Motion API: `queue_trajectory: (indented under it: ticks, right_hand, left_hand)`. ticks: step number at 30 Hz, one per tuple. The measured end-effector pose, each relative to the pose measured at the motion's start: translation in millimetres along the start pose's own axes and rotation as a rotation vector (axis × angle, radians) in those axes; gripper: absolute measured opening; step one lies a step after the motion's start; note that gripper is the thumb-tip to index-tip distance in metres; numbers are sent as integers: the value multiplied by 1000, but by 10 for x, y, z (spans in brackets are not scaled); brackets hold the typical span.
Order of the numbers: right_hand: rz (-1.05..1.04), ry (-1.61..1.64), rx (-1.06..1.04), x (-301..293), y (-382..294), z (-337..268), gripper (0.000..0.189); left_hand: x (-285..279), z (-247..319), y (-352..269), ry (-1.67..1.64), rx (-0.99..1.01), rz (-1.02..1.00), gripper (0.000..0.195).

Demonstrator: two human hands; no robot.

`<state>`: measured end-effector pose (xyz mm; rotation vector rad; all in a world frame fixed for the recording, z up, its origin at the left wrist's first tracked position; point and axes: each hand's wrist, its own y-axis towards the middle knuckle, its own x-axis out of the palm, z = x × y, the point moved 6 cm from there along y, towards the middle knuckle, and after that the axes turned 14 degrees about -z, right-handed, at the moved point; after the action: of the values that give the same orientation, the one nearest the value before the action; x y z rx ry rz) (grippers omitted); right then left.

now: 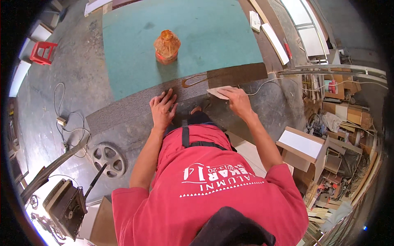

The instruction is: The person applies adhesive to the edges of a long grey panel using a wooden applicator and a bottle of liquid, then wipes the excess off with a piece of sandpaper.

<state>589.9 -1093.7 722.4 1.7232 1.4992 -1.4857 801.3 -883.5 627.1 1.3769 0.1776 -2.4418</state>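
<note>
A long textured grey strip [123,106] lies along the near edge of a teal board [132,46], and its right end [237,75] is darker brown. A looped streak of amber liquid [186,83], apparently glue, crosses the strip near the dark part. My left hand [163,109] rests its spread fingertips on the strip's near side. In my right hand [237,100] is a thin off-white flat piece [219,92], pinched at the near edge of the dark part. An orange, glue-crusted container [167,47] stands upright on the teal board behind the strip.
White and wooden strips [275,43] lie along the board's right side. A pale cable [264,83] runs off to the right. At left are a red plastic stool [43,53], a coiled cord [72,130] and a spoked wheel [108,160]. Cardboard boxes [301,143] stand at lower right.
</note>
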Motion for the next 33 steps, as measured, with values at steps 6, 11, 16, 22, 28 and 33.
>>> queue_trajectory:
  ticks: [6,11,16,22,28,33]
  right_hand:
    - [244,42,-100,4,259,-609,44]
    - [194,-77,-212,237,572,-1302,42]
    - [81,-398,-183,852,912,-1866,50]
    - [-58,-279,-271,894,559,-1897,46]
    - [293,34,1,-67,81,-915,41]
    - [455,55,316,-484,-432,631,44]
  left_hand:
    - [-209,-87,-73,-124,35,-74,50]
    - [-581,-486,-497,-35,-130,75,63]
    - [-555,-767,-745,-156,-196,120,61]
    - [-525,-757,-677,-118,-232,78,62]
    - [-508,-766,-734,-45,-231,29,62]
    - [-512,-612,-605,23,-273,-40,67]
